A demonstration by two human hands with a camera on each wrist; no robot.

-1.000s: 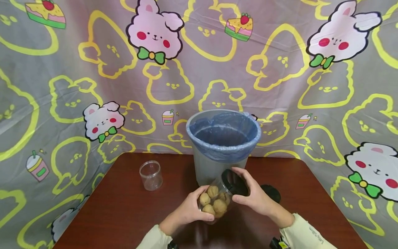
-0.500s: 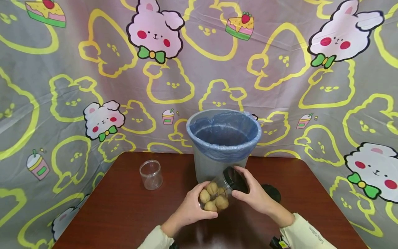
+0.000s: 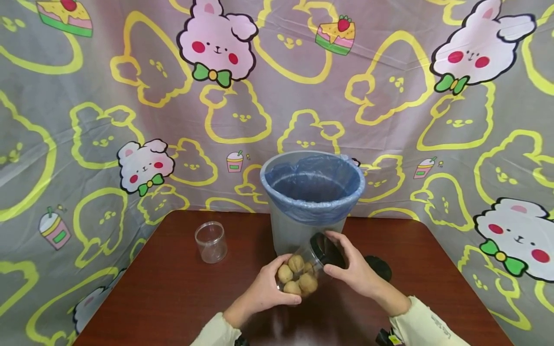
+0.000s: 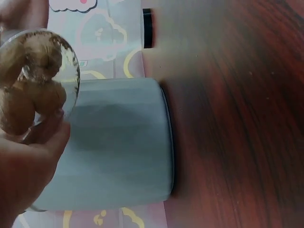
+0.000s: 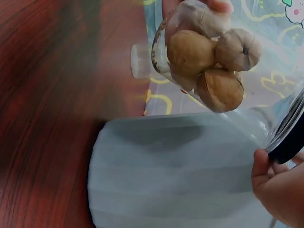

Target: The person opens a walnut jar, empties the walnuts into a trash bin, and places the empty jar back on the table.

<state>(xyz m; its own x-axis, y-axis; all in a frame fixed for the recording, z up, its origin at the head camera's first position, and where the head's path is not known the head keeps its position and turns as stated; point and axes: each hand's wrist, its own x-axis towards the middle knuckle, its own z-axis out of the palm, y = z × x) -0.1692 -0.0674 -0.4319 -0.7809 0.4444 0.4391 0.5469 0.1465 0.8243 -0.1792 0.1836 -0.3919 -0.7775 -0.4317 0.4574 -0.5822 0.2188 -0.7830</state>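
Observation:
A clear jar (image 3: 303,270) with several walnuts (image 3: 308,282) inside is held tilted over the table, its black lid (image 3: 328,251) up and to the right. My left hand (image 3: 269,287) grips the jar round its bottom end. The fingers and thumb of my right hand (image 3: 354,266) hold the lid by its rim. Through the clear wall in the right wrist view the walnuts (image 5: 219,90) lie toward the bottom end. From below, the left wrist view shows the jar's round base (image 4: 71,90) with my left thumb against it.
Behind the hands stands a grey bin (image 3: 289,230) lined with a blue bag (image 3: 322,214). An open clear jar (image 3: 212,245) is on the dark red table (image 3: 164,288) to the left. A black lid (image 3: 378,268) lies behind my right wrist.
Over the past second the jar has shifted slightly and the walnuts inside have settled a little differently. Both hands keep their hold on jar and lid.

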